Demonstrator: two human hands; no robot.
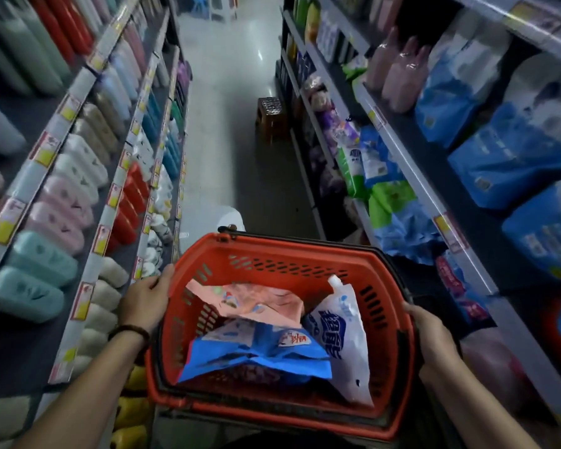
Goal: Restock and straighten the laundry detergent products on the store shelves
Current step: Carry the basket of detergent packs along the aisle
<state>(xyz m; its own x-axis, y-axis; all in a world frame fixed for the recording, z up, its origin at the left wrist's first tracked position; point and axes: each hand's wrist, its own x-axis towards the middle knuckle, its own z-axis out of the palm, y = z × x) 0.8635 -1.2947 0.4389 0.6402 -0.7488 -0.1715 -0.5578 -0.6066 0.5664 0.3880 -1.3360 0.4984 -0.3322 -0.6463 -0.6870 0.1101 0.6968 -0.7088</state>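
I carry a red plastic shopping basket (272,254) in front of me, down the aisle. My left hand (146,298) grips its left rim and my right hand (429,335) grips its right rim. Inside lie detergent refill pouches: a pink one (256,303), a blue one (256,354) and a white spouted one (344,332) with blue print. On the right, shelves (412,176) hold blue detergent bags (512,163), green bags (389,199) and pink bottles (402,72).
The left shelves (88,202) carry rows of bottles lying front-out in teal, pink, white, red and beige, with yellow price tags along the edges. A small brown stool (271,118) stands on the aisle floor beside the right shelving. The pale floor (227,76) runs ahead.
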